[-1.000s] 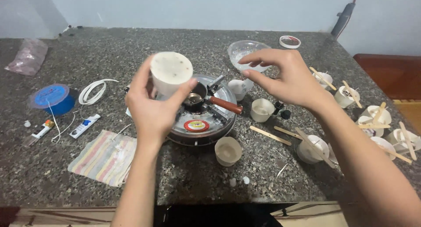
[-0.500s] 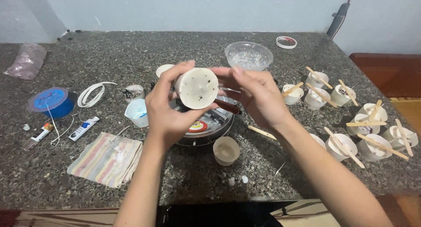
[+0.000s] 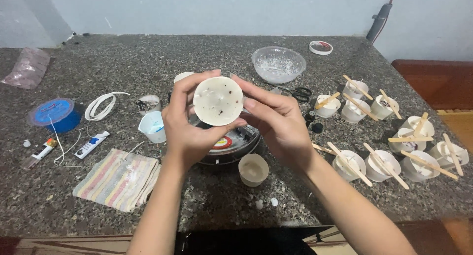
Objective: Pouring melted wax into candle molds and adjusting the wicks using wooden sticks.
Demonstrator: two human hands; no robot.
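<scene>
Both hands (image 3: pixel 189 124) (image 3: pixel 281 124) grip white cup (image 3: pixel 218 101) | right hand newly joined | cup tipped toward camera

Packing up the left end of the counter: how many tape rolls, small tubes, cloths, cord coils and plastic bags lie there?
Blue tape roll: 1
Small tubes: 2
Striped cloth: 1
White cord coil: 1
Plastic bag: 1
Total: 6

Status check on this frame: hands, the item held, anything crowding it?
Left hand and right hand both grip the round white candle, speckled face to camera. Held above the dark round pan. Small cup just below; nothing blocking.
</scene>
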